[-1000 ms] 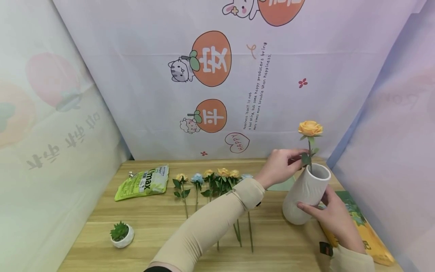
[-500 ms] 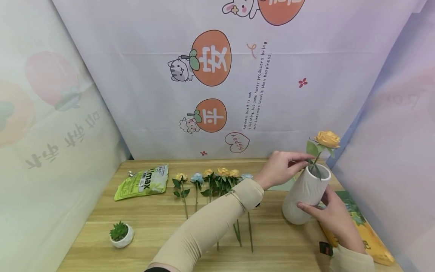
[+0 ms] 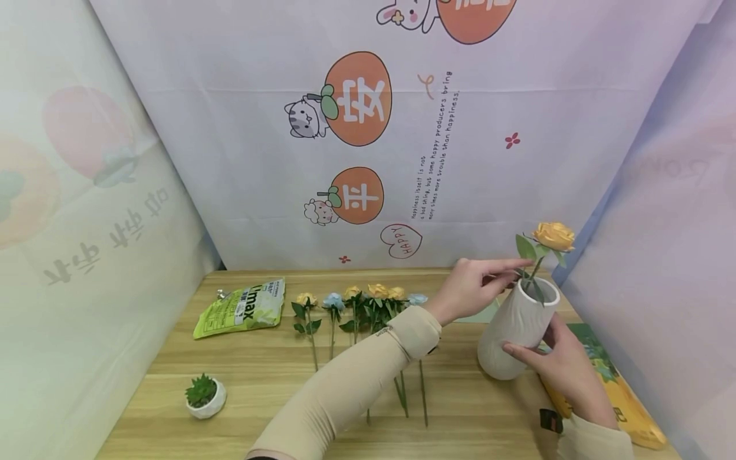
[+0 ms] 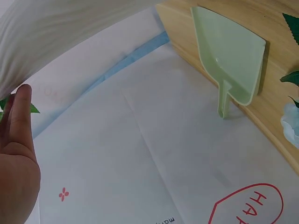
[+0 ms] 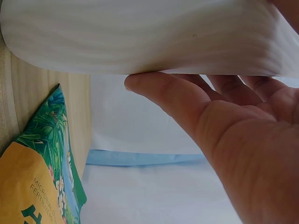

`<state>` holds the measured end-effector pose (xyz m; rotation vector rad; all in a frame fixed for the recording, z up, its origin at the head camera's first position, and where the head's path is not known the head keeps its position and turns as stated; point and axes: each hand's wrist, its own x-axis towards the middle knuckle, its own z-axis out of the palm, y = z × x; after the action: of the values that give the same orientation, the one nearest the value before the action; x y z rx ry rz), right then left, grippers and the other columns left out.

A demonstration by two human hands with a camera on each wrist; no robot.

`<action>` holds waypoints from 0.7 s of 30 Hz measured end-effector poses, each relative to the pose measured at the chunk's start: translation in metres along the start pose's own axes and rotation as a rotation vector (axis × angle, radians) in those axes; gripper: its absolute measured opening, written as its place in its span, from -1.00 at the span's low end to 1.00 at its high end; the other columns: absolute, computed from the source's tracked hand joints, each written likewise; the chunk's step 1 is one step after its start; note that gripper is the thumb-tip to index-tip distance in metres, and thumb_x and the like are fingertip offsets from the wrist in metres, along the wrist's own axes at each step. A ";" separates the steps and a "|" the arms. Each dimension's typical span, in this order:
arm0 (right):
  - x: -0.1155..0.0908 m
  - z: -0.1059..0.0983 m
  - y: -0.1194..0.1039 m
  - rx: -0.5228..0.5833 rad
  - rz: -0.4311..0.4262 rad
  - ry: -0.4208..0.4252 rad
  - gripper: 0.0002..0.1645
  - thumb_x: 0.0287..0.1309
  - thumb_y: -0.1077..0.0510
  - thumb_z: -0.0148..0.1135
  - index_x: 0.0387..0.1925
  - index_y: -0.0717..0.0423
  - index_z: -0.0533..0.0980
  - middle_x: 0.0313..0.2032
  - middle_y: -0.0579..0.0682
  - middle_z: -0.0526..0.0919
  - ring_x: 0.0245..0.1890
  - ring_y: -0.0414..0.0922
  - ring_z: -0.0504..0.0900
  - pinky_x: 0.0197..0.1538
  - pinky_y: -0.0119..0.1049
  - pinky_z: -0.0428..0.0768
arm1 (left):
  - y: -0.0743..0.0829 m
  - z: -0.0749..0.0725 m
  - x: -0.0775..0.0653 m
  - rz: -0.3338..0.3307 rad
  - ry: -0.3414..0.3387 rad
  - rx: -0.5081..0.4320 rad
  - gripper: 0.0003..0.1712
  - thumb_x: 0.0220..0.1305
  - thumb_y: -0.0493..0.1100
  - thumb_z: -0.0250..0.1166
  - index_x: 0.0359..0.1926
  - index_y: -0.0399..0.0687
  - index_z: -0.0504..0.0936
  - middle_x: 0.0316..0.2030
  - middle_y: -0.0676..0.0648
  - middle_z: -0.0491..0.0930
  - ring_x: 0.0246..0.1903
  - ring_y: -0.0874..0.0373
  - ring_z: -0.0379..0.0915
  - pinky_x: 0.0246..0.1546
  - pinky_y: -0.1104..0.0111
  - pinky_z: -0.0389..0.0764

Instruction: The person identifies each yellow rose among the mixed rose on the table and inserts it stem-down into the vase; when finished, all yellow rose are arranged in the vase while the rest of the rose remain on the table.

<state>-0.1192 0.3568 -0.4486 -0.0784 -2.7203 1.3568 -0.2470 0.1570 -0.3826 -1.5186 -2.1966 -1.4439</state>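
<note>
On the tabletop's point(image 3: 253, 370) left, potted succulent point(image 3: 205, 393) and green pouch point(image 3: 241, 311) | middle, yellow and blue flowers point(image 3: 377, 291), lying | left hand point(image 3: 473, 289), forefinger straight, unclear whether pinching, at yellow rose point(image 3: 554, 236) standing in white vase point(image 3: 508, 338) | right hand point(image 3: 568, 370) gripping the vase's side | far right, orange-and-green bag point(image 3: 638, 418)

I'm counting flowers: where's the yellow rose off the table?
At right in the head view, the yellow rose leans from the white vase, beside the left hand.
</note>
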 end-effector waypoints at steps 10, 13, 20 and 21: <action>0.002 0.004 0.002 -0.007 0.002 -0.011 0.37 0.26 -0.24 0.57 0.72 0.19 -0.07 0.51 0.45 0.28 0.42 0.50 0.37 0.24 0.60 0.43 | -0.010 -0.013 -0.020 -0.042 0.025 -0.087 -0.47 0.66 -0.16 0.23 0.55 0.12 0.51 0.13 0.01 0.79 -0.04 0.57 0.65 0.01 0.62 0.65; 0.002 0.004 0.003 -0.005 0.007 -0.016 0.37 0.26 -0.25 0.57 0.72 0.18 -0.07 0.51 0.45 0.28 0.43 0.49 0.37 0.24 0.59 0.44 | -0.012 -0.021 -0.028 -0.067 0.040 -0.097 -0.45 0.64 -0.17 0.27 0.55 0.15 0.51 0.09 0.00 0.80 -0.06 0.54 0.68 0.00 0.60 0.67; 0.002 0.002 0.005 -0.017 0.025 -0.012 0.35 0.25 -0.25 0.57 0.71 0.16 -0.05 0.49 0.44 0.31 0.41 0.47 0.39 0.23 0.58 0.46 | -0.019 -0.042 -0.052 -0.137 0.118 -0.108 -0.50 0.57 -0.18 0.36 0.45 0.17 0.63 0.05 0.06 0.81 -0.14 0.51 0.70 -0.07 0.54 0.73; 0.002 0.002 0.005 -0.019 0.029 -0.013 0.36 0.25 -0.25 0.57 0.71 0.16 -0.05 0.49 0.44 0.31 0.41 0.46 0.39 0.23 0.57 0.46 | -0.020 -0.045 -0.056 -0.149 0.126 -0.116 -0.51 0.56 -0.17 0.37 0.44 0.17 0.64 0.06 0.07 0.81 -0.13 0.50 0.70 -0.07 0.53 0.73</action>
<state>-0.1211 0.3587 -0.4540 -0.1117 -2.7536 1.3434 -0.2525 0.0852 -0.4019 -1.2788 -2.2275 -1.6889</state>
